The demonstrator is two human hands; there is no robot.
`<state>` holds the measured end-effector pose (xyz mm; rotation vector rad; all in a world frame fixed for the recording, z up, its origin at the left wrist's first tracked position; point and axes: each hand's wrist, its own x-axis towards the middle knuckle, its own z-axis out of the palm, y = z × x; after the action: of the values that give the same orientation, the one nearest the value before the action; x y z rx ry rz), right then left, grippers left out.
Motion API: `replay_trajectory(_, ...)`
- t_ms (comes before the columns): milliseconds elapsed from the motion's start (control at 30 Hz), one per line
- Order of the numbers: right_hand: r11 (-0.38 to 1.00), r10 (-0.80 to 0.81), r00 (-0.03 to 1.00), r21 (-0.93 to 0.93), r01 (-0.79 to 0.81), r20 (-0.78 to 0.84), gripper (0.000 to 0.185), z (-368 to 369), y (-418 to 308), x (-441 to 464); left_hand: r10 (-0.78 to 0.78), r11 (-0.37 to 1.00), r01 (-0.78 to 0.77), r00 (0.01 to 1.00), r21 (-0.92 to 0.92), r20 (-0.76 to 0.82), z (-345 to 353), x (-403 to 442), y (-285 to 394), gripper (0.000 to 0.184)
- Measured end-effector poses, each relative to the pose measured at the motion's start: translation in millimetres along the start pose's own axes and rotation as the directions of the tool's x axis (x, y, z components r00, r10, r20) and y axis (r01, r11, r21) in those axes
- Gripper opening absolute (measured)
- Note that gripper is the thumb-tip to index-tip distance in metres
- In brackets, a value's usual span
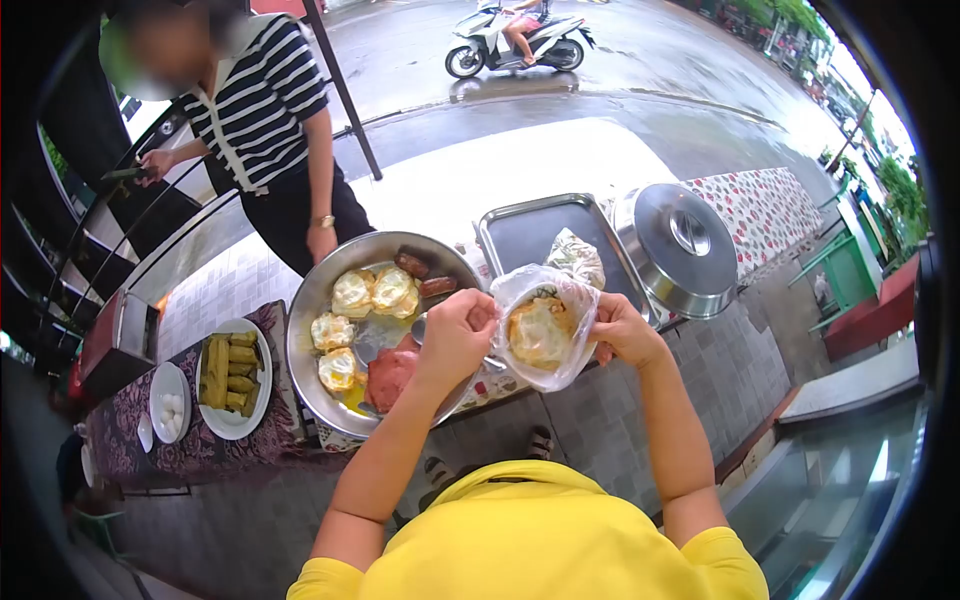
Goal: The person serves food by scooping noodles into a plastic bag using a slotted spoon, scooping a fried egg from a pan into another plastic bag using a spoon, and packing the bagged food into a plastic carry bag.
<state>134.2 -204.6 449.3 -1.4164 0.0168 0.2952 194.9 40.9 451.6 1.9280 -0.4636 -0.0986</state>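
A clear plastic bag (506,284) is held up in front of me, its mouth facing me, with a fried egg (540,333) inside. My left hand (457,332) is closed in a pinch at the bag's left edge. On the opposite edge, my right hand (622,332) grips the plastic between thumb and fingers. Below and left of the bag is a wide steel basin (300,352). It holds several fried eggs (353,293), brown sausages (437,287) and reddish slices of meat (392,378). My left forearm covers part of the basin.
Behind the bag is a metal tray (520,226) with a filled plastic bag (576,258), beside a lidded pot (688,245). At left stand a plate of wrapped food (238,425) and a bowl of white eggs (170,430). Across the table stands a person (270,110).
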Motion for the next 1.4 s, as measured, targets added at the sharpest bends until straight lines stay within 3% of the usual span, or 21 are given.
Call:
replay_trajectory(100, 0.999, 0.02, 1.0, -0.035, -0.019, 0.01, 0.03, -35.3, -0.8, 10.6, 0.243, 0.887, -0.18, 0.965, 0.426, -0.096, 29.8, 20.4, -2.9, 0.011)
replay_trajectory(133, 0.999, 0.035, 0.999, -0.034, -0.034, 0.027, 0.03, -44.2, -4.2, 14.0, 0.252, 0.899, -0.181, 0.959, 0.399, -0.132, 37.3, 26.5, -4.6, 0.013)
replay_trajectory(167, 0.998, 0.049, 0.998, -0.035, -0.047, 0.046, 0.029, -51.7, -7.1, 17.9, 0.078, 0.971, -0.04, 0.986, 0.236, -0.151, 42.5, 28.8, -5.4, 0.013)
replay_trajectory(233, 0.997, 0.049, 0.993, -0.067, -0.042, 0.109, 0.033, -63.9, -13.8, 28.0, -0.25, 0.965, 0.238, 0.962, -0.111, -0.108, 44.9, 34.7, 12.0, 0.016)
replay_trajectory(267, 0.995, 0.056, 0.991, -0.083, -0.046, 0.123, 0.034, -68.3, -18.0, 33.5, -0.281, 0.924, 0.248, 0.957, -0.293, -0.077, 48.2, 38.7, 8.2, 0.014)
replay_trajectory(400, 0.996, 0.074, 0.985, -0.063, -0.065, 0.158, 0.035, -76.8, -26.5, 57.1, -0.205, 0.833, 0.063, 0.958, -0.55, -0.199, 62.3, 46.2, 3.4, 0.013)
replay_trajectory(500, 0.999, 0.049, 0.984, -0.009, -0.048, 0.172, 0.032, -78.4, -28.0, 72.9, -0.306, 0.649, 0.089, 0.94, -0.756, -0.152, 58.0, 48.0, 14.2, 0.014)
replay_trajectory(533, 0.999, 0.042, 0.984, 0.003, -0.043, 0.171, 0.032, -83.0, -25.7, 78.6, -0.37, 0.501, 0.117, 0.925, -0.858, -0.09, 54.5, 48.3, 13.7, 0.016)
replay_trajectory(633, 0.999, -0.044, 0.976, -0.013, 0.048, 0.213, 0.031, -88.1, -19.9, 90.2, -0.346, 0.335, 0.094, 0.938, -0.937, -0.03, 56.4, 50.8, -3.3, 0.02)
replay_trajectory(700, 1.0, -0.021, 0.964, 0.016, 0.018, 0.265, 0.034, -71.7, -25.5, 92.1, -0.229, 0.456, 0.094, 0.973, -0.885, -0.014, 52.4, 47.5, -13.8, 0.022)
replay_trajectory(733, 1.0, 0.0, 0.963, 0.009, -0.003, 0.268, 0.038, -60.4, -34.2, 88.5, -0.219, 0.6, 0.114, 0.975, -0.792, -0.026, 50.9, 46.5, -12.4, 0.016)
replay_trajectory(767, 1.0, 0.001, 0.957, -0.015, 0.003, 0.292, 0.045, -64.9, -27.5, 94.5, -0.079, 0.898, -0.022, 0.975, -0.44, -0.21, 48.4, 45.5, -16.7, 0.008)
replay_trajectory(800, 0.998, 0.009, 0.953, -0.062, 0.011, 0.303, 0.053, -61.4, -28.6, 97.2, -0.075, 0.982, 0.017, 0.949, -0.189, -0.306, 43.4, 43.3, 0.4, 0.006)
replay_trajectory(833, 0.997, 0.03, 0.949, -0.083, -0.004, 0.315, 0.059, -62.5, -27.3, 101.4, 0.101, 0.995, -0.1, 0.887, 0.025, -0.451, 48.1, 47.0, -5.9, 0.004)
replay_trajectory(900, 0.994, 0.071, 0.952, -0.097, -0.043, 0.298, 0.064, -58.3, -28.8, 105.5, 0.193, 0.937, -0.035, 0.88, 0.347, -0.434, 48.9, 47.3, -13.6, 0.006)
replay_trajectory(1000, 0.989, 0.092, 0.96, -0.139, -0.056, 0.265, 0.064, -52.6, -33.8, 107.1, 0.289, 0.781, -0.029, 0.903, 0.624, -0.319, 50.9, 46.3, -8.0, 0.01)
replay_trajectory(1100, 0.971, 0.12, 0.944, -0.234, -0.047, 0.308, 0.063, -59.0, -35.4, 116.8, 0.311, 0.783, -0.037, 0.888, 0.62, -0.34, 47.7, 44.4, 2.2, 0.014)
replay_trajectory(1233, 0.969, 0.051, 0.978, -0.248, 0.001, 0.203, 0.065, -45.0, -41.0, 111.6, 0.421, 0.836, -0.219, 0.844, 0.503, -0.333, 29.9, 42.0, 6.1, 0.015)
replay_trajectory(1333, 0.983, 0.003, 0.99, -0.182, 0.023, 0.141, 0.068, -50.7, -35.6, 113.7, 0.37, 0.844, -0.154, 0.86, 0.513, -0.351, 20.9, 34.4, 14.2, 0.03)
replay_trajectory(1367, 0.983, -0.018, 0.991, -0.179, 0.043, 0.135, 0.066, -57.6, -28.6, 119.1, 0.26, 0.866, -0.055, 0.899, 0.497, -0.352, 20.5, 30.2, 25.7, 0.035)
replay_trajectory(1400, 0.984, -0.018, 0.993, -0.175, 0.039, 0.118, 0.063, -58.9, -28.0, 119.9, 0.285, 0.843, -0.067, 0.897, 0.533, -0.338, 21.9, 31.6, 22.4, 0.037)
